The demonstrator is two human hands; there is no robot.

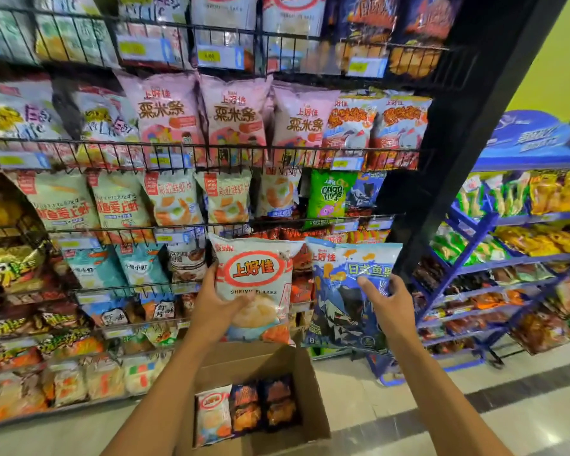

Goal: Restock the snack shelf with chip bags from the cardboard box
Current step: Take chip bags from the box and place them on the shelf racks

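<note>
Holding two bags above the cardboard box [305, 383] for shelving: left hand [216, 311] grips shrimp flakes bag [260, 274], right hand [387, 302] pinches blue bag [339, 291].

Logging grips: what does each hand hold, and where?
Left hand grips the white bag at its left edge; right hand grips the blue bag at its right edge.

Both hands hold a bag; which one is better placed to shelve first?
Probably the right hand: its blue bag sits just below similar blue bags on the rack. The left hand's white bag matches only the top row.
</note>
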